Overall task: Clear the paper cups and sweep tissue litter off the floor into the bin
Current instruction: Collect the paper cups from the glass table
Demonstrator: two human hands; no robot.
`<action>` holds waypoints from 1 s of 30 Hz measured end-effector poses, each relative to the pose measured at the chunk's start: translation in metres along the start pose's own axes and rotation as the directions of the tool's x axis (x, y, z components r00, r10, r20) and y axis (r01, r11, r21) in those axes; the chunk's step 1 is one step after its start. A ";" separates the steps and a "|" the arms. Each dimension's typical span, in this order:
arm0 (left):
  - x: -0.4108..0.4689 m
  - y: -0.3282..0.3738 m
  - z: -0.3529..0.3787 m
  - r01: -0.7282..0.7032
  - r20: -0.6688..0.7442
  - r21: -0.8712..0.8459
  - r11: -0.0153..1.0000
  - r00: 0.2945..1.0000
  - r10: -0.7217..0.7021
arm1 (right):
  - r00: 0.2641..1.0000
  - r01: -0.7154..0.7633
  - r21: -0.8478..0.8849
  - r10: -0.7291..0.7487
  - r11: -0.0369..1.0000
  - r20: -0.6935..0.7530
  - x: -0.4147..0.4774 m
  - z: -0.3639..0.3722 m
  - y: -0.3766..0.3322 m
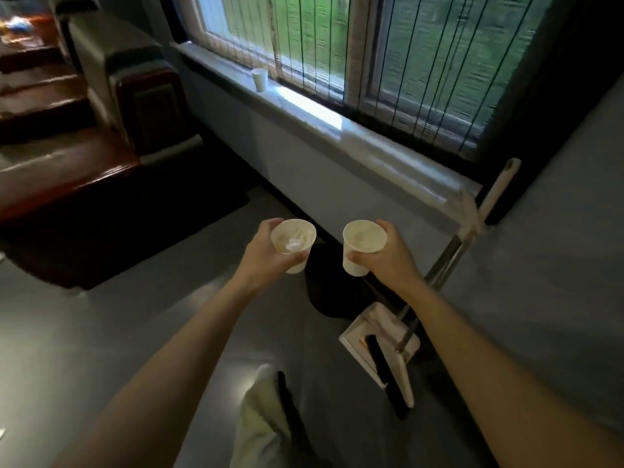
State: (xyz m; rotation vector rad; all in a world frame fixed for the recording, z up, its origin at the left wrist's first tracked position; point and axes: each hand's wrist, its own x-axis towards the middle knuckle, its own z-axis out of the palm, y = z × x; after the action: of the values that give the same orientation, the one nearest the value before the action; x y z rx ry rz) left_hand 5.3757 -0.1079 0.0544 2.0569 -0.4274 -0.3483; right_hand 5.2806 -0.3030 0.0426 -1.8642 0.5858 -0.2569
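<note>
The left cup and right cup (white paper, upright) are held side by side above a dark bin; the left seems to contain tissue. A third cup stands on the windowsill.

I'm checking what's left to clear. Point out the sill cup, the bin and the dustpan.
sill cup (259, 80): head view, on its side wall.
bin (331, 292): head view, on its dark side, below the hands.
dustpan (380, 320): head view, on the white pan.
</note>
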 end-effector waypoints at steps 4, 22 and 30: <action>0.111 -0.031 -0.002 -0.037 0.125 0.034 0.999 0.992 0.033 | 0.988 -0.089 0.012 0.090 0.996 -0.129 0.087 0.046 0.024; 0.348 -0.338 0.205 0.103 0.429 0.187 0.977 0.886 -0.176 | 0.911 -0.380 -0.050 0.364 0.924 -0.193 0.295 0.196 0.352; 0.380 -0.425 0.275 0.009 0.519 0.230 0.973 0.845 -0.130 | 0.914 -0.380 -0.197 0.334 0.904 -0.229 0.311 0.228 0.455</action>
State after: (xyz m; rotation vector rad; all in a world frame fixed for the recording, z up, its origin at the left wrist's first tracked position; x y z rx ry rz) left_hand 5.6701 -0.2858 -0.4769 2.1764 -0.7545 -0.9700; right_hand 5.5244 -0.3973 -0.4937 -1.9274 1.1210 -0.1231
